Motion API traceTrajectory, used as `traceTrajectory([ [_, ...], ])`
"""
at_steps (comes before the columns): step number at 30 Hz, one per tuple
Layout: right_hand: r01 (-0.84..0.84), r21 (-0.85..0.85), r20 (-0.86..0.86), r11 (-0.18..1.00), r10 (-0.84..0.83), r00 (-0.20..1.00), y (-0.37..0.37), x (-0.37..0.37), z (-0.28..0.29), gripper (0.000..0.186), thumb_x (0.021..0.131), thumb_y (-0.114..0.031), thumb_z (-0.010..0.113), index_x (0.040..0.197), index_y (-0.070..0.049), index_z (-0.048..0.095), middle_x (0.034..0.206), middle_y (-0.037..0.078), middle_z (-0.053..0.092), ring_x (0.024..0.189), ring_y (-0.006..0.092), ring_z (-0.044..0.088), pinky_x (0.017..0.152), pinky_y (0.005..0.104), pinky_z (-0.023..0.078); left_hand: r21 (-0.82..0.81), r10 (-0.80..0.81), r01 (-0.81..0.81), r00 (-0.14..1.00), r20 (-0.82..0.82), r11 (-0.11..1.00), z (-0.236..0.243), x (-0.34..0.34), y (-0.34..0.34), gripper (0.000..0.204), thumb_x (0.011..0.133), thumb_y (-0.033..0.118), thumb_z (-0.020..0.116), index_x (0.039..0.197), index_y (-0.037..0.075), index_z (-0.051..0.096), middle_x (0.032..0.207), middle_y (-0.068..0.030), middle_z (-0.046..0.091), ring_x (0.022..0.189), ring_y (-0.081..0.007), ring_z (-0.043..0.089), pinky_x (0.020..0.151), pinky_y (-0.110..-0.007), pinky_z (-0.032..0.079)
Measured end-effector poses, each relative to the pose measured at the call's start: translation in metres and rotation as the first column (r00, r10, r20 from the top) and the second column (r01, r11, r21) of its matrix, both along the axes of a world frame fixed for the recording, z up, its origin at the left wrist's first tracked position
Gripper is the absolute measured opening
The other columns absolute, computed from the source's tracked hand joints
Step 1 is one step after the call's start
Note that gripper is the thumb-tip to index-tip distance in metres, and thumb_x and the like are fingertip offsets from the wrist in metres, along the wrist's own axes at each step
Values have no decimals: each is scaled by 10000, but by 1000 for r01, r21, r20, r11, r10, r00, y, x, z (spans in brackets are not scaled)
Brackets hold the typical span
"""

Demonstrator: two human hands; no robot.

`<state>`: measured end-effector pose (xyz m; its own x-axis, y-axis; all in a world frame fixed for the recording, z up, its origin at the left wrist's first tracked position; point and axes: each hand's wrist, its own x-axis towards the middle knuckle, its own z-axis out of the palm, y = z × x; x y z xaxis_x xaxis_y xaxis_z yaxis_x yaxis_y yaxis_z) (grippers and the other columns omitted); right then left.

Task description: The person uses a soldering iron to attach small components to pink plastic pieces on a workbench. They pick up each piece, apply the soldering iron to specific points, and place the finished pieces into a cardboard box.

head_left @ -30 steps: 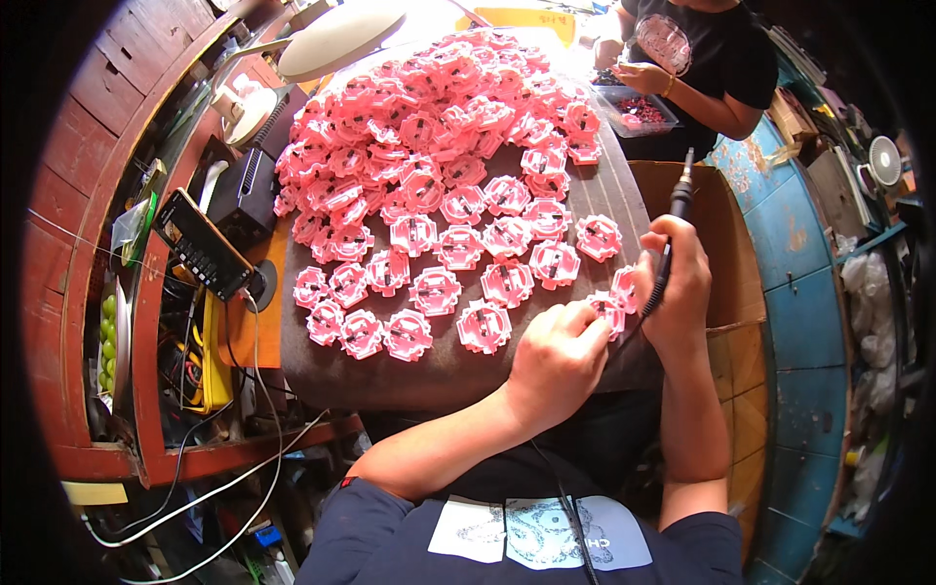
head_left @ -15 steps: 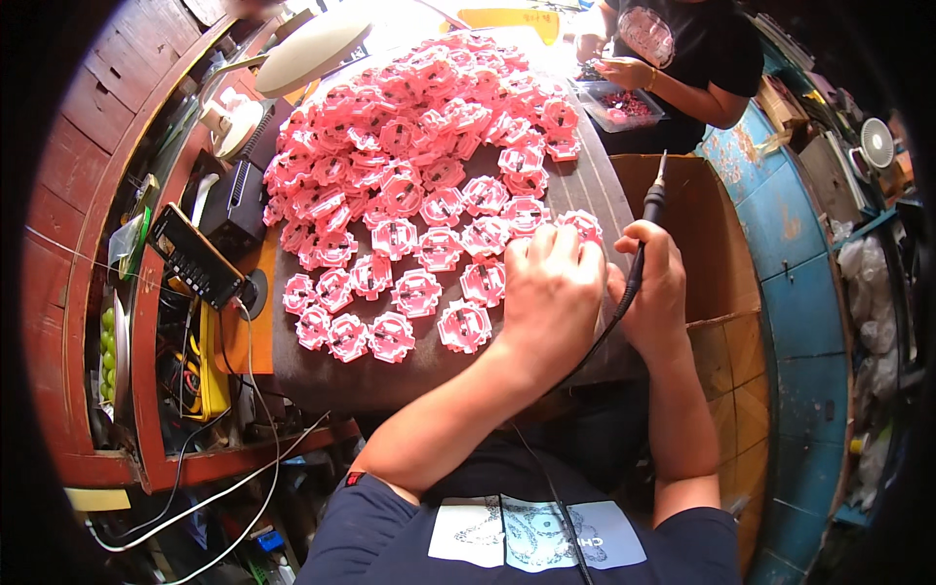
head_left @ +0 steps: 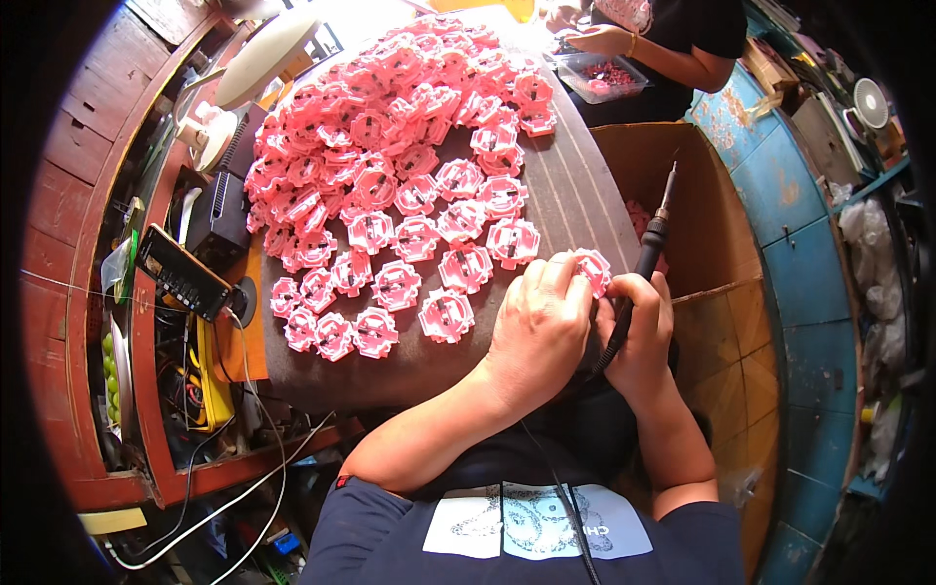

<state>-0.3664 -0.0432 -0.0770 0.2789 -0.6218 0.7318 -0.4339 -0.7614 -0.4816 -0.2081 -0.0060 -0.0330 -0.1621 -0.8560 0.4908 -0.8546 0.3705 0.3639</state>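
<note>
Near the right front of the dark padded work surface (head_left: pixel 575 175), my left hand (head_left: pixel 531 331) pinches a pink plastic piece (head_left: pixel 591 268) at its fingertips. Beside it, my right hand (head_left: pixel 639 327) is closed round a black-handled soldering iron (head_left: pixel 654 239) whose metal tip points upward, away from the piece. The thumb sides of both hands are close together, partly hiding what the fingers touch. A big heap of similar pink pieces (head_left: pixel 390 107), with black parts in their middles, covers the back of the surface; loose ones (head_left: pixel 446 314) lie spread in front.
A cardboard box (head_left: pixel 712 214) with some pink pieces stands at the right. A co-worker's hand (head_left: pixel 595 39) is above a clear tub (head_left: pixel 600 76) of small parts. At left are a phone on a stand (head_left: pixel 183 273), cables, a lamp (head_left: pixel 263 49) and a black box (head_left: pixel 216 210).
My left hand reached up among the spread pieces and has come back down, holding a piece beside my right hand. My right hand, still holding the iron, is lower. The view has shifted slightly.
</note>
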Motion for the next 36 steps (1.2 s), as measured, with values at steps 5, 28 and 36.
traceTrajectory([
  [5, 0, 4, -4, 1000, 0, 1000, 13, -1, 5, 402, 888, 98, 742, 1214, -16, 534, 999, 156, 626, 768, 279, 603, 646, 384, 514, 9, -60, 60, 997, -39, 998, -4, 3, 5, 201, 868, -12, 680, 1060, -54, 642, 1187, -223, 630, 1098, -398, 641, 970, -457, 551],
  [28, -169, 260, 279, 951, 94, 956, 19, 1, -8, 457, 890, 113, 707, 1286, -32, 532, 984, 128, 651, 817, 240, 650, 763, 353, 551, 22, -155, 182, 893, -423, 983, -17, 15, 6, 197, 906, 1, 770, 1097, 43, 748, 1037, -158, 695, 912, -346, 711, 787, -415, 583],
  [36, -142, -177, 55, 974, 154, 986, 17, -2, 8, 398, 919, 51, 746, 1237, -34, 523, 1106, 213, 716, 900, 393, 687, 784, 492, 571, 6, -103, 118, 887, -450, 993, -19, 8, 6, 161, 879, -14, 785, 1034, 25, 762, 973, -135, 701, 893, -322, 717, 771, -398, 586],
])
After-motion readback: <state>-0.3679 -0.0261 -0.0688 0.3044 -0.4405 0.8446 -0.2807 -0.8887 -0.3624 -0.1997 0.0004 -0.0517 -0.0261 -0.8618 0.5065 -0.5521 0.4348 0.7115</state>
